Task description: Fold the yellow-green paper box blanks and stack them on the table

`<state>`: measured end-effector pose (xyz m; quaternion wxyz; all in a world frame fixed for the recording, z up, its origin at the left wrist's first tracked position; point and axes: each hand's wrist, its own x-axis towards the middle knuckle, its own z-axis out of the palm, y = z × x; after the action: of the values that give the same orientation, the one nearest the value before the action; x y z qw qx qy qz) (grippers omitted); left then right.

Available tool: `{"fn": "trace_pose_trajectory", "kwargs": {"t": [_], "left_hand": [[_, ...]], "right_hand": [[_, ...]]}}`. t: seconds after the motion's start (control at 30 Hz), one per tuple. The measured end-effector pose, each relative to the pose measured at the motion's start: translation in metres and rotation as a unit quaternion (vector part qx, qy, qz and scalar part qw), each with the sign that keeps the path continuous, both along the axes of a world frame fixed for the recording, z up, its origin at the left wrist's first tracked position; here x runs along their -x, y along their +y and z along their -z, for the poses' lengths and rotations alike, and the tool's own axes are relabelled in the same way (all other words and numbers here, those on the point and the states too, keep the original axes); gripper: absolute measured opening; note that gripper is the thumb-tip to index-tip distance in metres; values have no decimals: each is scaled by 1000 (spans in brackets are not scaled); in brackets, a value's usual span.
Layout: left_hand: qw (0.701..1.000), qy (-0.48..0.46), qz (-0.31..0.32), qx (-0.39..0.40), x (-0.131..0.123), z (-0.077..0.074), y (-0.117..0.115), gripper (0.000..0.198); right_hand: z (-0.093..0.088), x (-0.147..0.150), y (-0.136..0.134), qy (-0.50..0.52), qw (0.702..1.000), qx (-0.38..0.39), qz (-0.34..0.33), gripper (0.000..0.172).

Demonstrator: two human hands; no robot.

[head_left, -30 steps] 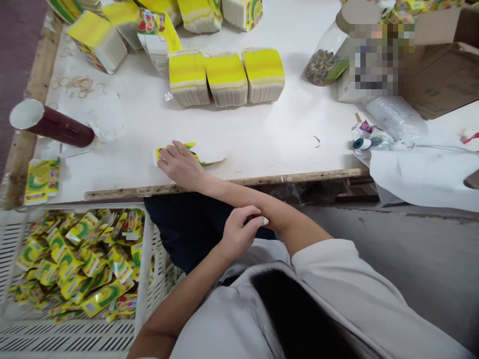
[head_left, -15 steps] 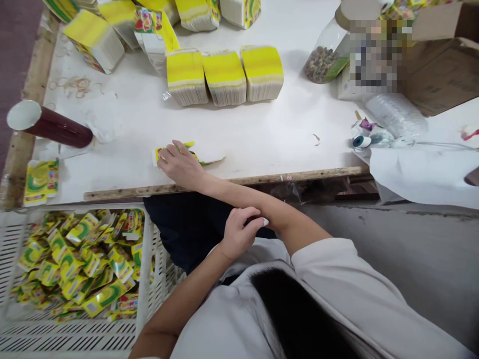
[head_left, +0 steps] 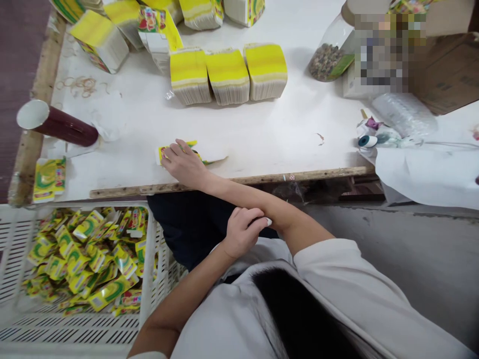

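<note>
Near the table's front edge, my right hand (head_left: 185, 162) lies palm down over a partly opened yellow printed carton (head_left: 163, 155). Its fingers bend over the carton, and most of the carton is hidden beneath. One thin flap juts out to the right of the hand. My left hand (head_left: 245, 230) rests against my right forearm above my lap, its fingers curled in. Something white covers a fingertip of this hand; I cannot make out anything held in it. Beyond my right hand stand three stacks of flat yellow cartons (head_left: 228, 75) in a row.
More carton stacks (head_left: 99, 40) stand at the back left. A dark red cup (head_left: 71, 125) lies tilted by a flattened carton (head_left: 50, 178). Lower left, a white crate (head_left: 146, 259) holds many yellow cartons. A plastic jar (head_left: 329, 55) and a cardboard box (head_left: 445, 70) stand at the right.
The whole view has shifted slightly, so the table's things appear a little further right. Both hands keep their places on the carton and the forearm.
</note>
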<state>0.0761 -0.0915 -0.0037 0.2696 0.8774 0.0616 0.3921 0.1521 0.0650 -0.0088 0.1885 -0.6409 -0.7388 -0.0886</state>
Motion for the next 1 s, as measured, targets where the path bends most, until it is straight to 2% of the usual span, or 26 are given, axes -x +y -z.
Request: {"fn": "trace_pose_trajectory", "kwargs": {"t": [0.13,0.3,0.43,0.57,0.77,0.93,1.0], "left_hand": [[1000,0,1,0,1,-2,-2,14],[996,-5,-92,-18,1,-8,-2,14],[997,67,-34,-32,0,-6,4,25],[997,70,14,-16,4,-3,0,28],[996,56,58,28,7,-5,-7,32],[989,-18,110,100,13,-13,12,23],[983,-40,103,144,23,-14,22,19]], "right_hand": [[-5,-1,-3,11,1000,26,-12,46],[-7,0,-4,47,997,55,-26,39],[-4,0,-4,96,995,12,3,37],[-5,-6,-8,161,985,-23,55,37],[-8,-13,-7,173,978,51,107,28],[-10,-13,-9,146,980,64,122,27],[-12,-19,-12,141,979,74,126,26]]}}
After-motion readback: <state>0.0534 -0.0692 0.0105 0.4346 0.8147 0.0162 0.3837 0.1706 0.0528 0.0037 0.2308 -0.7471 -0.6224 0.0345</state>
